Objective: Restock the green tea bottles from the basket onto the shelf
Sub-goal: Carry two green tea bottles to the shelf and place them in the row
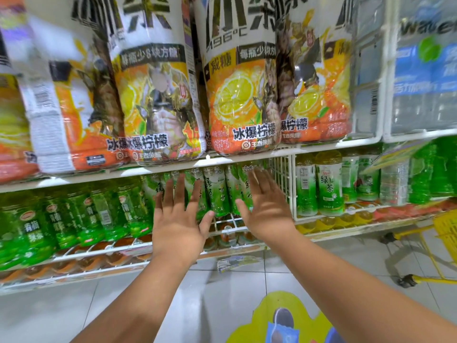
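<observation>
green-labelled tea bottles (216, 194) stand upright in a tight row on the wire shelf (230, 222), in the bay bounded on its right by a white wire divider (280, 177). both hands are raised in front of this row with fingers straight and spread, holding nothing. the left hand (176, 225) has its fingertips over the left bottles of the row; the right hand (265, 209) has its fingertips over the right bottles, close to the divider. motion blur prevents confirming whether either hand touches the bottles. the hands are apart, with the middle bottles visible between them.

the yellow basket (446, 230) is at the right edge of the view, on a wheeled frame; its contents are not visible, so the remaining stock cannot be judged.

handling notes, as judgement: each bottle is a filled clear plastic container, moderately heavy for its size, with a firm body that yields slightly under squeeze. the glossy label film is likely slippery. grip around the mid-body, or at the narrower waist if present, with fingers wrapped fully. avoid lifting by the cap alone.

the open palms suggest the current step is aligning or pushing back the row. large lemon tea bottles (238, 78) on the tier above overhang the working area; keep the hands low on entry.
</observation>
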`<control>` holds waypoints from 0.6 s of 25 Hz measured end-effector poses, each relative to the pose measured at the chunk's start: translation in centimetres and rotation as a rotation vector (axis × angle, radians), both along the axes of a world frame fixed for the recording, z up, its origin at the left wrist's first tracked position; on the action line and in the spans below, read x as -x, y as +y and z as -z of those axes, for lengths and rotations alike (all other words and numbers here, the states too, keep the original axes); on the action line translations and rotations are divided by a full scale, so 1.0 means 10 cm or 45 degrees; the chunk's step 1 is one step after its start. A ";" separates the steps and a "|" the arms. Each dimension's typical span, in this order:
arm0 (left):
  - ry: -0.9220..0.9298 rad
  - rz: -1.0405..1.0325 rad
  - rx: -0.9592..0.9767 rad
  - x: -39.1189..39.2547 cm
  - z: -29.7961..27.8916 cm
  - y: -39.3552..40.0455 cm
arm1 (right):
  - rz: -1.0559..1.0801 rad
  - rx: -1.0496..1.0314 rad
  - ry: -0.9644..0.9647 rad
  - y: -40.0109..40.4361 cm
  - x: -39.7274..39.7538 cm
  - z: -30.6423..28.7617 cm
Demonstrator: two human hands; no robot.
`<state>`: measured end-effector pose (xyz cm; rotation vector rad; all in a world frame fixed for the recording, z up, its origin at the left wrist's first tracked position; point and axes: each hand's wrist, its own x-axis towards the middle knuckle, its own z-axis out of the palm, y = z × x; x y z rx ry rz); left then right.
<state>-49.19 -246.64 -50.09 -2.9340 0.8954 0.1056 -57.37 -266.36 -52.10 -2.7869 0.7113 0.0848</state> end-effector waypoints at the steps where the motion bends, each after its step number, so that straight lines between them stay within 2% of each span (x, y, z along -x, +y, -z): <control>1: -0.002 -0.002 0.008 0.03 -0.02 0.03 | -0.051 0.046 0.009 0.03 0.04 -0.05; 6: -0.060 0.003 0.080 0.26 -0.22 0.16 | -0.190 0.186 -0.044 0.22 0.38 -0.30; 10: -0.093 0.012 0.059 0.49 -0.48 0.24 | -0.224 0.140 0.093 0.38 0.63 -0.51; 15: -0.005 -0.005 0.091 0.86 -0.94 0.32 | -0.185 0.044 0.014 0.53 0.93 -1.04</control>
